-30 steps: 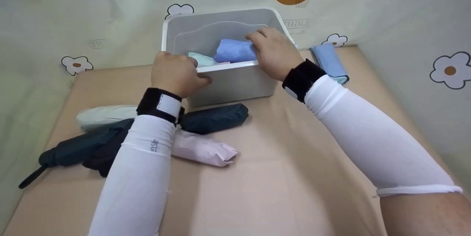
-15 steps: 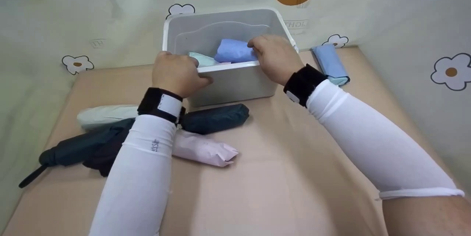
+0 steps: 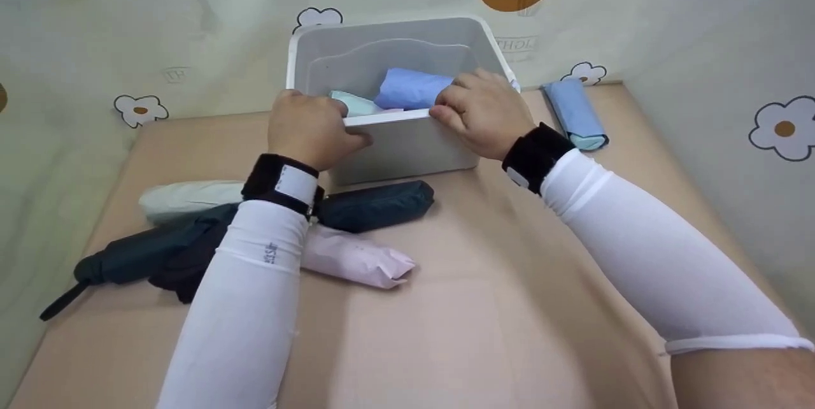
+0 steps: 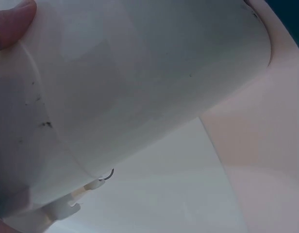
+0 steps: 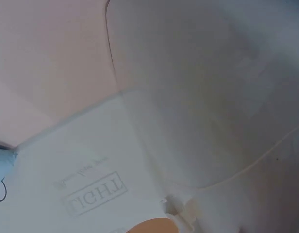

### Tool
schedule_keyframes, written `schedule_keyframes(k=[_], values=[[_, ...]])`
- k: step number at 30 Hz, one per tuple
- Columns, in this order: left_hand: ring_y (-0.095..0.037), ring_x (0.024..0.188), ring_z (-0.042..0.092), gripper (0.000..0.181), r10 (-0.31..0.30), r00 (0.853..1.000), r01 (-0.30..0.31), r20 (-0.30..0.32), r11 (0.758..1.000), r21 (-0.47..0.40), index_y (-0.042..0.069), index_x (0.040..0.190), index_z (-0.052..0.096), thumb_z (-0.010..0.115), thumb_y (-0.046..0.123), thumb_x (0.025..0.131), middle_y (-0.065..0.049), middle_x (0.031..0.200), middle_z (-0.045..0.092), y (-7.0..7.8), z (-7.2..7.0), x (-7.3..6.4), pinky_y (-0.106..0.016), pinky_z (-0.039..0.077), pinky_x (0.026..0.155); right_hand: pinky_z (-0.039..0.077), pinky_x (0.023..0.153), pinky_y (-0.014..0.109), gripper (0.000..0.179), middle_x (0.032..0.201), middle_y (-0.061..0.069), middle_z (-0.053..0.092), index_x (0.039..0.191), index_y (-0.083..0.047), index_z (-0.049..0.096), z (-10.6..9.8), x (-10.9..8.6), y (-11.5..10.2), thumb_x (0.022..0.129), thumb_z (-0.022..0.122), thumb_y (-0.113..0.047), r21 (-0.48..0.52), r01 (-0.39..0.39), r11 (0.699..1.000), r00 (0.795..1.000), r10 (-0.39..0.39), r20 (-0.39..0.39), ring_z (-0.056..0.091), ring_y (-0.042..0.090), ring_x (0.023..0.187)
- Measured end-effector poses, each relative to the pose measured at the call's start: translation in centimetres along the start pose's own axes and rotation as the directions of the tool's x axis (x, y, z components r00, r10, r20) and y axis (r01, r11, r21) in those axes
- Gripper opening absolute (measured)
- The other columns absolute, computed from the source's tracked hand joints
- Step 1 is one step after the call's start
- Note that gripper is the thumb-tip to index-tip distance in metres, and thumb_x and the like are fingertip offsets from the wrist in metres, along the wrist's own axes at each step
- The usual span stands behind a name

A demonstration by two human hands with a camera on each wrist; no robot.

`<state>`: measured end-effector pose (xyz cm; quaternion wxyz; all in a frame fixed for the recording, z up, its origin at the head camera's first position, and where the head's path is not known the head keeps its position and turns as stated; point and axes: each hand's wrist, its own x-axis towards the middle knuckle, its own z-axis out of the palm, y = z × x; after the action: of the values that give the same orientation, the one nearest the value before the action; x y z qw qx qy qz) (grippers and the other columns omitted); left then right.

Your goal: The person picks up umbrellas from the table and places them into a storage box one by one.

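Both hands grasp the near rim of a pale grey bin (image 3: 407, 148), which stands just beyond them toward the wall; the left hand (image 3: 309, 129) is bent over the near left corner, thumb outside, and the right hand (image 3: 484, 113) curls over the rim near the right corner; the mouth's longer side runs left to right, roughly square to the forearms, so neither hand is clearly nearer to the bin as a whole.

Inside, a blue bundle (image 3: 414, 88) lies mostly crosswise, its right end hidden behind the right hand, the nearer of the two; whether they touch, I cannot tell; a mint bundle (image 3: 353, 103) sits closer to the left hand.

On the bench (image 3: 446, 345), a dark teal bundle (image 3: 382, 205) and a pink bundle (image 3: 360, 257) lie nearer the person than the bin; a light blue bundle (image 3: 575, 114) lies apart, beyond the right wrist.
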<state>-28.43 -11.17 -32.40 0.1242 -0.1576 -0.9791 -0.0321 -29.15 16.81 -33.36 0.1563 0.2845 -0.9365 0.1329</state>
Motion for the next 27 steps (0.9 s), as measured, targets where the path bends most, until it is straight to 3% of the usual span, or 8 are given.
schedule_keyframes(k=[5, 9, 13, 19, 27], values=[[-0.035, 0.082, 0.071, 0.046, 0.004, 1.0, -0.004, -0.019, 1.0, -0.01, 0.009, 0.076, 0.069, 0.075, 0.054, 0.084, -0.01, 0.068, 0.071, 0.0, 0.2, -0.1, -0.053, 0.045, 0.098, 0.045, 0.096, 0.05, 0.039, 0.113, 0.014, 0.069, 0.116, -0.01, 0.075, -0.3, -0.6, 0.2, 0.105, 0.06, -0.045, -0.006, 0.005, 1.0, 1.0, -0.005, 0.023, 0.057, 0.036, 0.108], [-0.035, 0.081, 0.072, 0.045, 0.008, 1.0, -0.009, -0.025, 1.0, -0.019, 0.009, 0.075, 0.067, 0.075, 0.053, 0.084, -0.01, 0.068, 0.07, -0.2, 0.3, -0.1, -0.053, 0.045, 0.099, 0.045, 0.097, 0.049, 0.022, 0.112, 0.014, 0.071, 0.116, -0.01, 0.077, -0.8, -0.5, 0.4, 0.102, 0.068, -0.024, 0.037, 0.048, 0.998, 0.997, -0.05, 0.053, 0.061, 0.035, 0.108], [-0.036, 0.082, 0.072, 0.045, 0.007, 0.999, -0.007, -0.031, 1.0, -0.023, 0.009, 0.076, 0.067, 0.076, 0.053, 0.083, -0.009, 0.069, 0.071, -0.2, 0.3, -0.2, -0.052, 0.044, 0.098, 0.047, 0.101, 0.048, 0.017, 0.114, 0.013, 0.073, 0.114, -0.007, 0.078, -1.7, -0.3, 0.7, 0.1, 0.068, -0.009, 0.087, 0.046, 0.995, 0.991, -0.056, 0.119, 0.062, 0.034, 0.112], [-0.037, 0.084, 0.071, 0.043, -0.007, 1.0, 0.005, -0.029, 0.998, -0.07, 0.01, 0.076, 0.067, 0.078, 0.051, 0.082, -0.009, 0.07, 0.072, -0.2, 0.5, -0.3, -0.052, 0.042, 0.102, 0.048, 0.102, 0.047, 0.016, 0.118, 0.013, 0.073, 0.112, -0.006, 0.076, -2.3, -0.2, 0.8, 0.1, 0.066, -0.006, 0.093, 0.024, 0.995, 0.98, -0.042, 0.195, 0.061, 0.034, 0.114], [-0.036, 0.084, 0.066, 0.042, -0.045, 0.998, 0.035, -0.045, 0.977, -0.212, 0.011, 0.076, 0.068, 0.076, 0.051, 0.085, -0.008, 0.069, 0.069, -0.3, 0.2, -0.4, -0.049, 0.038, 0.109, 0.048, 0.101, 0.047, 0.013, 0.117, 0.013, 0.071, 0.107, -0.006, 0.075, -2.9, 0.1, 0.8, 0.102, 0.063, -0.005, 0.109, 0.0, 0.994, 0.968, -0.027, 0.249, 0.058, 0.032, 0.113]])
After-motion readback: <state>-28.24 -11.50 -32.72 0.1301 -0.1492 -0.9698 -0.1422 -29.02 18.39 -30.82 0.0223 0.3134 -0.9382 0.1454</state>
